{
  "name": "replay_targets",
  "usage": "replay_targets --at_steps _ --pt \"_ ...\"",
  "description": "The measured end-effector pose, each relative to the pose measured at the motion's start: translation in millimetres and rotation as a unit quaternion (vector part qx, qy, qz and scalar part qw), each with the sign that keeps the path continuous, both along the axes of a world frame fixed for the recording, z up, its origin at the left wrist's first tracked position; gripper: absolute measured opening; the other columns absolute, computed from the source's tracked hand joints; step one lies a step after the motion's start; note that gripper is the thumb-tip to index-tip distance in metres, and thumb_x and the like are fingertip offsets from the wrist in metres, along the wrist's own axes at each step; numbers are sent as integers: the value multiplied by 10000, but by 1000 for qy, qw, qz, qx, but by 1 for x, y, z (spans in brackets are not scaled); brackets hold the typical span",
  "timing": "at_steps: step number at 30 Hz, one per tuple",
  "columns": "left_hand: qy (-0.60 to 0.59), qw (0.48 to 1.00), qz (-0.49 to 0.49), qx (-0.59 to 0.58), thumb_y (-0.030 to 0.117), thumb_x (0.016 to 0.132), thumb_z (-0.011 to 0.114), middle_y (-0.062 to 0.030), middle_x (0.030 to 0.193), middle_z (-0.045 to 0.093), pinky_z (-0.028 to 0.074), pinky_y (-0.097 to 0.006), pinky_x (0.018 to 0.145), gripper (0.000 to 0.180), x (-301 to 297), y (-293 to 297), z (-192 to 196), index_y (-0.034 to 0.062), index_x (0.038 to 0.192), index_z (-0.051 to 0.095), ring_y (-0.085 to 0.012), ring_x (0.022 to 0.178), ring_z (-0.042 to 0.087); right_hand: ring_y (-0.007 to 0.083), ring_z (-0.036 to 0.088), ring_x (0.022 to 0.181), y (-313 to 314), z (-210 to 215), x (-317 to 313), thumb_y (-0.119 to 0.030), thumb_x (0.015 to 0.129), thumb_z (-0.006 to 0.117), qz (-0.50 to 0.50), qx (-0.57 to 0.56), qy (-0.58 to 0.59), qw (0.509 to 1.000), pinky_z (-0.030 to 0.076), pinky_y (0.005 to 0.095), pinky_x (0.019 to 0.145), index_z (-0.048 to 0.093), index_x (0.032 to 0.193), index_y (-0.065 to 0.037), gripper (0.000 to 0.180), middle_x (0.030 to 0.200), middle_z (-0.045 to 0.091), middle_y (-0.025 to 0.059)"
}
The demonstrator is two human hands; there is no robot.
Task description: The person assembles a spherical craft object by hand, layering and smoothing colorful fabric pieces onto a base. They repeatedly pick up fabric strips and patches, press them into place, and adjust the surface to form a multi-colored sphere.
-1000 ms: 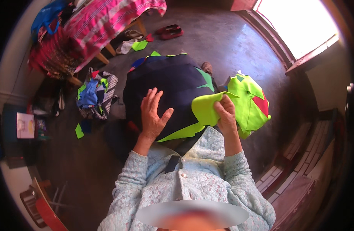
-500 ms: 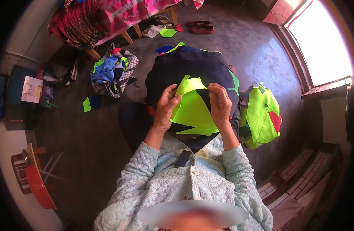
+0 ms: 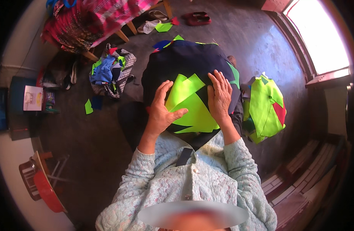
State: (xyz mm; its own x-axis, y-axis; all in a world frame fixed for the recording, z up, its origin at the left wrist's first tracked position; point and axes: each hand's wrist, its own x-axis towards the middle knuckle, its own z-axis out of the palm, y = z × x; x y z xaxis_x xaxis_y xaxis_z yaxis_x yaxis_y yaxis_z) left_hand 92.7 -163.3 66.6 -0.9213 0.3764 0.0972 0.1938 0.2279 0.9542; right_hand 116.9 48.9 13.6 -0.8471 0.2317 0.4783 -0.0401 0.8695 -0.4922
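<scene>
Neon yellow-green fabric pieces [image 3: 190, 109] lie overlapping on a large dark cloth bundle [image 3: 184, 57] in front of me. The top piece looks folded over, its short ends pointing away from me. My left hand [image 3: 161, 109] is beside the fabric's left edge, thumb and fingers spread, the thumb over the lower part. On the other side, my right hand [image 3: 220, 94] has its fingers stretched out, near the fabric's right edge. Neither hand grips anything. Whether the palms touch the cloth I cannot tell. A green piece [image 3: 234, 74] sits at the bundle's right side.
A heap of neon fabric [image 3: 263, 107] with a red patch stands at right. At left are a checked bag [image 3: 113, 71] full of scraps and loose scraps [image 3: 88, 107] on the floor. Shoes [image 3: 197, 18] lie beyond, near a pink-covered bed [image 3: 96, 23]. A slatted bench [image 3: 300, 173] is lower right.
Both hands have let go of the neon fabric they were pinching and spread their fingers. Its upper part now lies flatter on the bundle. The view has shifted slightly.
</scene>
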Motion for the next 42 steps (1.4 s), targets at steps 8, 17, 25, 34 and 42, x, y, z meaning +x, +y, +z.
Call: replay_targets --at_steps 8,17,25,34,42 --pt "40 993 95 -65 -40 801 648 -116 1004 665 503 -315 830 321 -17 0 -15 -3 1118 615 -215 920 645 268 455 1302 5 -5 -1 -100 911 532 9 -59 24 998 308 423 1088 580 1243 -134 338 1340 543 84" --pt "-219 929 179 239 223 947 619 -19 877 657 485 -235 672 216 -38 -17 -30 17 1004 654 -82 758 591 265 459 1301 5 -3 0 -87 883 564 9 -61 23 998 311 423 1088 612 1193 -131 316 1331 553 80" --pt "-234 931 170 221 201 924 635 -16 907 651 478 -239 708 218 -45 -17 -27 2 1012 648 -97 792 595 263 454 1304 4 -1 0 -86 854 599 6 -51 22 998 308 423 1091 618 1174 -129 324 1333 550 80" --pt "-180 975 108 74 140 960 544 8 819 637 459 -231 634 185 -84 -32 -26 -7 992 651 -55 723 558 263 444 1313 4 -1 1 -88 855 594 7 -41 18 999 298 427 1097 623 1157 -126 306 1343 540 76" --pt "-19 992 101 -73 258 949 562 -55 641 559 393 -305 553 313 -157 -51 -41 -35 870 639 -99 603 447 269 456 1302 3 -3 0 -98 855 596 8 -37 28 999 307 430 1091 626 1154 -127 302 1333 548 76"
